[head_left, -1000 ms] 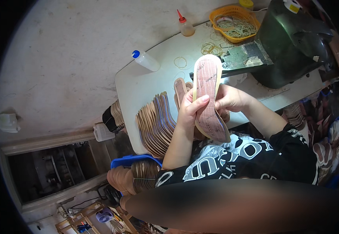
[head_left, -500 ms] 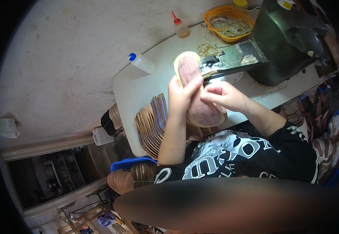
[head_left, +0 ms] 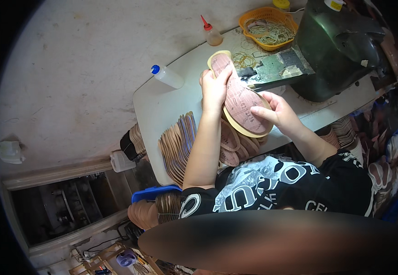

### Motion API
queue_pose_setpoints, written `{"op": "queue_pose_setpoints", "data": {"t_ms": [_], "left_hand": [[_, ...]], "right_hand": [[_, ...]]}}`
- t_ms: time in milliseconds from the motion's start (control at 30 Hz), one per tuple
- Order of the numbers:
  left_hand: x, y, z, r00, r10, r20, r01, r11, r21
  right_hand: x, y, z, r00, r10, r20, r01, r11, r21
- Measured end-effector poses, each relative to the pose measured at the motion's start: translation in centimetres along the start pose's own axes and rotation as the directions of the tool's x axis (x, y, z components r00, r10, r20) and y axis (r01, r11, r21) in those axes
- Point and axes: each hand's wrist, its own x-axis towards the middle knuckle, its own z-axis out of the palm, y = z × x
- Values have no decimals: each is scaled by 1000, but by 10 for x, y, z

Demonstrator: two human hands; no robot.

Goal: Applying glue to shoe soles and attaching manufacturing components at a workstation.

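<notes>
A shoe insole [head_left: 240, 104], brownish pink on its upper face with a pale yellow rim, is held up between both my hands over the table, beside the machine's arm. My left hand [head_left: 216, 89] grips it near the narrower far end, thumb lying across the face. My right hand [head_left: 272, 111] holds the wider near end by its right edge, thumb on top and fingers hidden underneath. Below it, several more insoles [head_left: 230, 145] lie loose at the table's near edge. A fanned row of insoles [head_left: 179, 144] stands left of my left forearm.
The dark green sewing machine [head_left: 332, 50] fills the right of the white table [head_left: 151, 103]. At the back are a yellow basket [head_left: 272, 42] of thin bands and a red-tipped bottle [head_left: 212, 36]. A blue-capped bottle [head_left: 169, 77] lies at the left. A blue bin [head_left: 148, 194] stands beside the table.
The insole has turned and shifted slightly away from the machine's tip, its face now in plain view. My right hand has moved from its middle edge down to the wide end.
</notes>
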Motion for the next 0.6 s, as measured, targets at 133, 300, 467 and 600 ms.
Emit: {"op": "queue_pose_setpoints", "data": {"t_ms": [133,300,467,600], "left_hand": [[3,5,6,999,1,-36,0,1000,20],[11,20,2,990,-131,42,126,987,100],[26,23,-8,986,-145,76,104,913,394],[34,34,-15,954,207,216,-280,874,397]], "right_hand": [[-2,-3,1,966,257,35,-254,965,-73],[-5,-1,9,966,242,85,-252,960,126],[2,10,22,979,202,-10,-189,929,317],[13,16,29,984,176,-28,-153,915,373]]}}
